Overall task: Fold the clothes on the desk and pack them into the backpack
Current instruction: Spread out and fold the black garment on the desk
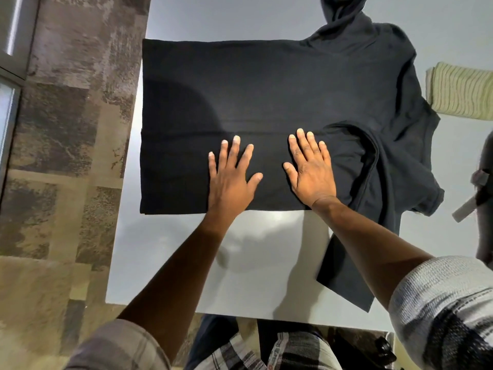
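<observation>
While both hands, left hand (229, 180) and right hand (310, 172), press flat with fingers spread on the black T-shirt (240, 102) lying half-folded across the white tabletop (253, 263), that soft, limp cloth looks best pinched at its hem corners.

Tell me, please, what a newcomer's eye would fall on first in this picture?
First the black shirt, spread across the middle of the white desk, its near edge already folded over. Next the left hand and right hand, both flat on the shirt's near part, side by side with fingers straight. Then the striped green cloth, folded at the desk's right edge.
</observation>
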Demonstrator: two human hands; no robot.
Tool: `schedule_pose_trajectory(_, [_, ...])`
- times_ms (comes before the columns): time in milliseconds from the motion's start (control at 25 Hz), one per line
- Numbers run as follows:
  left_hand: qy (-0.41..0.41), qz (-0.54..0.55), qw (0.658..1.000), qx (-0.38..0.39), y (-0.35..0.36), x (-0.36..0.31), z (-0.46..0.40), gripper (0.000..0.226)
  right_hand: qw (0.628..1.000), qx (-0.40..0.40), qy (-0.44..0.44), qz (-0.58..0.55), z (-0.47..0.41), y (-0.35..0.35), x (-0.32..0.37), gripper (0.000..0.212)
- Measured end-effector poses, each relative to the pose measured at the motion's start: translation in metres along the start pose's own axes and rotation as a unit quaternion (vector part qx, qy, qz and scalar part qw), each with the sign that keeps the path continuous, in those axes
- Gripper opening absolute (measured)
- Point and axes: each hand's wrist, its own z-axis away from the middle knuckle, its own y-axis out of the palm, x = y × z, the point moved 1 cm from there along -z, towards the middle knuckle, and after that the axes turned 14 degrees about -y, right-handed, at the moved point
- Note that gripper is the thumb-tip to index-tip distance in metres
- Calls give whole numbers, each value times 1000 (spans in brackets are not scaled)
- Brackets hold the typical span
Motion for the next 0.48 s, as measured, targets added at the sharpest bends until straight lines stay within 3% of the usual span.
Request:
schedule_pose_trajectory(120, [-22,-50,998,-17,4,33,-3,78,1000,-4,-10,-16,2,2,-4,64])
schedule_pose_trajectory(240, [-102,-62,992,-36,-5,90,0,80,1000,-8,-1,-25,15,1,-24,67])
schedule_pose_trajectory(360, [-137,-66,988,-15,-17,139,7,83,998,-19,52,-19,37,-2,-54,68])
schedule_pose_trajectory(480, [-163,-72,984,-21,-23,141,11,81,990,-36,127,-39,45,-11,-61,68])
